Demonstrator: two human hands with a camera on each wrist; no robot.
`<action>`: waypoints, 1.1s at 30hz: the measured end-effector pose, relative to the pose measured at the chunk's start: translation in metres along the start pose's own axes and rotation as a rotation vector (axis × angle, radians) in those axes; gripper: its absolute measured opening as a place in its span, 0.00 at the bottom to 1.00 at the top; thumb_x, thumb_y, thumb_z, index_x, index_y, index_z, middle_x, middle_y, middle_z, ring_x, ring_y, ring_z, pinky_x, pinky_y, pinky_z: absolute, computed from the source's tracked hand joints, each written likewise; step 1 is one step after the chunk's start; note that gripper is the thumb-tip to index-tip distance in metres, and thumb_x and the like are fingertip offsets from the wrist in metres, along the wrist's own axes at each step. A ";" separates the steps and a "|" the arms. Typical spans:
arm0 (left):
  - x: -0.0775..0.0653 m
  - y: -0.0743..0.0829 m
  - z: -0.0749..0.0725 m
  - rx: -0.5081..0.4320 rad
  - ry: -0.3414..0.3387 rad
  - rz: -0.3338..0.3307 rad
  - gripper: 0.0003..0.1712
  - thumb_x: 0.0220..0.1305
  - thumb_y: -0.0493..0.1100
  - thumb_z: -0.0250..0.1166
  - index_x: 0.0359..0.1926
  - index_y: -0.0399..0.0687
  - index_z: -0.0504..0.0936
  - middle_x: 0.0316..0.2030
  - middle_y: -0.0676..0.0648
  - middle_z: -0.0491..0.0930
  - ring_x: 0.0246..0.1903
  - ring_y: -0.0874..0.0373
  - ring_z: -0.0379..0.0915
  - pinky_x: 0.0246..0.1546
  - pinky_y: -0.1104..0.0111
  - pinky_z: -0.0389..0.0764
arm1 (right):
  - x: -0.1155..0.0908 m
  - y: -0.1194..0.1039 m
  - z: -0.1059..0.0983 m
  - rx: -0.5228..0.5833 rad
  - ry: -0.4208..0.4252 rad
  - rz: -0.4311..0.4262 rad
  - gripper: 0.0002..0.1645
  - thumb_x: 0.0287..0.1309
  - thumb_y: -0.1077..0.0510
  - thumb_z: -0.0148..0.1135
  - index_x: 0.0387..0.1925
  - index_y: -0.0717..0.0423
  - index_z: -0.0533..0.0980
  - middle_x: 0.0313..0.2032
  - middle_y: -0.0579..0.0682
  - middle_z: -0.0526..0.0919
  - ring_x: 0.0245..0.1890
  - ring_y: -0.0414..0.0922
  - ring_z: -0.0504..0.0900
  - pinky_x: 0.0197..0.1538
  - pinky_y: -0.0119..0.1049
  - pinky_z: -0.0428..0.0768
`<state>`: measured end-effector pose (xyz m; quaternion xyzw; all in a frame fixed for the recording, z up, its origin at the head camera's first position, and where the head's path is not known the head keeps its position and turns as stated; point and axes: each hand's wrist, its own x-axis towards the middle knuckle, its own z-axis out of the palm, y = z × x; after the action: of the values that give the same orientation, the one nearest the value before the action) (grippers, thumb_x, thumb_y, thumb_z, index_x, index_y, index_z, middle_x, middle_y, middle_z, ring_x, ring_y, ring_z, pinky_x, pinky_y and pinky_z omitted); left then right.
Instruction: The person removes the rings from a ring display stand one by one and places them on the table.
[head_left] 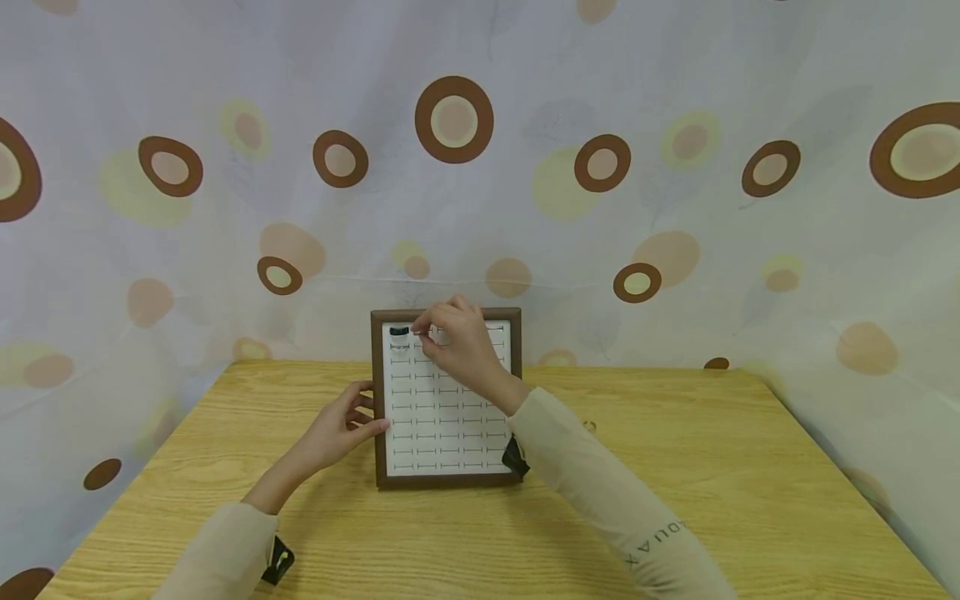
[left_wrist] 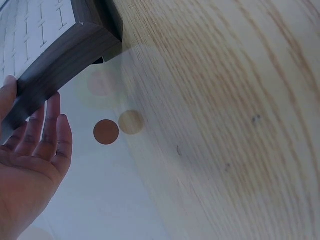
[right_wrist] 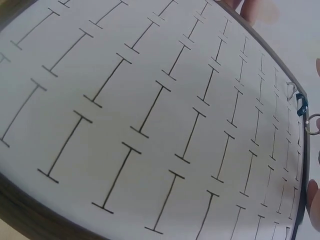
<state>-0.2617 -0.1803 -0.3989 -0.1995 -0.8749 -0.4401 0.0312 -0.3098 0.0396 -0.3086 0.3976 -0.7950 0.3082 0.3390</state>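
A ring display board [head_left: 450, 417] with a brown frame and a white slotted face stands upright on the table. My left hand [head_left: 337, 429] grips its left edge, thumb on the front and fingers behind, as the left wrist view shows at the frame side [left_wrist: 65, 62]. Near the top row, my right hand [head_left: 465, 346] pinches a thin ring [right_wrist: 312, 124] between thumb and fingertips, close to the board's face. Just left of those fingertips a dark ring [head_left: 399, 331] sits in the top-left slot. Below it a thin silver ring [head_left: 400, 345] is in the second row.
Right of the board a small ring [head_left: 590, 426] lies on the wooden table [head_left: 675, 483]. A patterned curtain [head_left: 480, 217] hangs behind the table and along its sides. Dark wrist-worn devices, such as the left one [head_left: 279, 561], hang at both cuffs.
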 end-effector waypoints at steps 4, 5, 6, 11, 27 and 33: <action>0.000 0.000 0.000 -0.011 0.000 0.003 0.35 0.59 0.48 0.63 0.62 0.39 0.60 0.47 0.36 0.76 0.40 0.49 0.78 0.40 0.60 0.79 | -0.003 0.000 -0.003 0.000 -0.008 -0.001 0.08 0.47 0.67 0.63 0.30 0.53 0.79 0.32 0.45 0.84 0.36 0.42 0.72 0.41 0.37 0.64; 0.000 0.000 0.000 -0.012 0.001 0.003 0.35 0.59 0.48 0.63 0.62 0.39 0.60 0.47 0.35 0.76 0.40 0.49 0.78 0.40 0.59 0.79 | -0.003 0.000 -0.004 -0.002 -0.009 0.001 0.08 0.47 0.67 0.63 0.30 0.53 0.79 0.32 0.44 0.84 0.36 0.42 0.72 0.42 0.37 0.65; 0.000 0.000 0.000 -0.010 -0.001 0.004 0.35 0.59 0.48 0.63 0.62 0.39 0.60 0.47 0.36 0.76 0.40 0.49 0.78 0.40 0.60 0.79 | -0.004 0.000 -0.006 -0.004 -0.010 0.003 0.08 0.47 0.67 0.63 0.30 0.52 0.79 0.32 0.44 0.84 0.37 0.42 0.72 0.43 0.38 0.65; 0.001 -0.002 0.000 0.000 0.002 -0.005 0.35 0.58 0.49 0.63 0.62 0.41 0.60 0.47 0.37 0.77 0.40 0.50 0.78 0.40 0.62 0.79 | -0.009 -0.001 -0.016 0.003 -0.008 0.015 0.08 0.46 0.67 0.65 0.29 0.52 0.79 0.32 0.44 0.84 0.39 0.43 0.73 0.45 0.42 0.66; 0.002 -0.001 0.001 -0.004 0.004 -0.030 0.36 0.58 0.50 0.64 0.63 0.43 0.60 0.47 0.39 0.77 0.41 0.50 0.78 0.41 0.61 0.79 | -0.049 0.020 -0.066 0.037 0.009 -0.001 0.09 0.43 0.71 0.65 0.26 0.56 0.79 0.27 0.48 0.83 0.32 0.46 0.73 0.42 0.41 0.68; 0.002 -0.001 0.000 0.002 0.005 -0.028 0.36 0.58 0.50 0.64 0.62 0.41 0.60 0.46 0.38 0.77 0.40 0.50 0.78 0.40 0.61 0.79 | -0.075 0.037 -0.083 0.026 0.009 0.052 0.10 0.42 0.71 0.67 0.27 0.55 0.79 0.28 0.47 0.82 0.33 0.44 0.71 0.40 0.39 0.66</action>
<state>-0.2634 -0.1801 -0.3989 -0.1861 -0.8781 -0.4400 0.0277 -0.2824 0.1527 -0.3276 0.3796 -0.7996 0.3291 0.3289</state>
